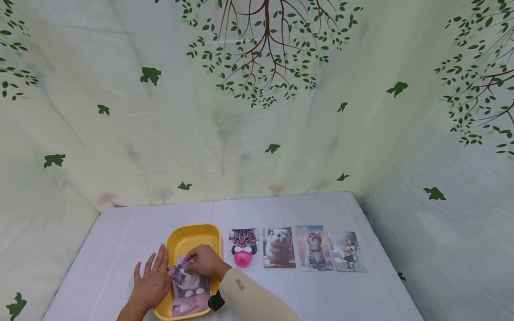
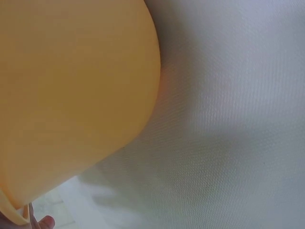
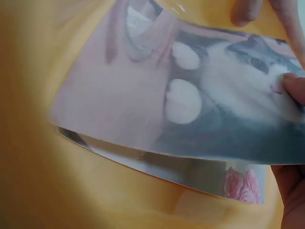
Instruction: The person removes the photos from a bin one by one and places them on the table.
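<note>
The right hand [image 1: 205, 261] pinches the top cat photo [image 1: 188, 284] at its far edge, lifting it from the stack in the yellow tray [image 1: 188, 234]. The left hand [image 1: 151, 281], fingers flat, steadies the tray's left rim. Peel slowly so only 1 photo lifts, probably.

My head camera looks forward and down on the table [image 1: 305, 290] from some distance. The left wrist camera sits very near the yellow tray [image 2: 71, 95], outside its wall. The right wrist camera looks closely inside the same tray [image 3: 28, 143].
</note>
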Available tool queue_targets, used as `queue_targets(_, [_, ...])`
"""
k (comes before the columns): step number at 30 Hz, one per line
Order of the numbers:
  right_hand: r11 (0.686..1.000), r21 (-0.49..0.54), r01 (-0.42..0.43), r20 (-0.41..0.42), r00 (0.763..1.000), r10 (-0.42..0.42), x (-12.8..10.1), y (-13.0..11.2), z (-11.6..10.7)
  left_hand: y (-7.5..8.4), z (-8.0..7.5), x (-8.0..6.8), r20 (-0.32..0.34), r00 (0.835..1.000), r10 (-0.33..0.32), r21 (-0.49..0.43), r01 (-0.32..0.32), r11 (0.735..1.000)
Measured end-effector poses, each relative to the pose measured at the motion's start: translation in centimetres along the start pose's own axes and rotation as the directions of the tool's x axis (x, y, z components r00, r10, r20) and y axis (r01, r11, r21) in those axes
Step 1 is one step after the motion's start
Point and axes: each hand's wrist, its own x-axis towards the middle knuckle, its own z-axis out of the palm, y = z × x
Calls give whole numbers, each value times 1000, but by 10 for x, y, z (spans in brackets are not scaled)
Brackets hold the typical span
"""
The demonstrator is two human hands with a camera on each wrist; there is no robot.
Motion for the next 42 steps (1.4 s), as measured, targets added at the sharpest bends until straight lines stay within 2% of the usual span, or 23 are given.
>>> queue_targets(4, [998,-48,49,-4,999,-50,1,1,0,-1,1,0,-14,1000,4,1,-4,1000])
queue_targets(8, [995,-53,88,-36,995,-90,-1,3,-2,0,1,0,2,1000,-6,-5,6,1000])
queue_targets(12, [996,-27,83,-70,994,-85,-4,2,-7,1,1,0,26,999,-21,-13,22,1000])
queue_targets(16, [997,27,71,-98,993,-68,-6,2,-16,1,0,0,15,1000,-16,-13,16,1000])
queue_targets(22, [987,123,107,-173,981,-84,-8,7,-35,2,1,-1,-7,1000,-10,-18,9,1000])
queue_targets(28, [964,197,177,-279,953,-118,-10,12,-60,2,2,-2,-6,1000,-12,-21,12,1000])
queue_targets(32, [944,274,185,-335,938,-87,-14,14,-77,2,1,-2,3,1000,-18,-21,18,1000])
queue_targets(36, [927,332,174,-352,935,-49,-24,19,-95,2,1,-3,-8,1000,-15,-13,15,1000])
queue_targets(42, [940,307,149,-357,934,-31,-42,39,-116,2,1,-1,11,1000,-21,-14,21,1000])
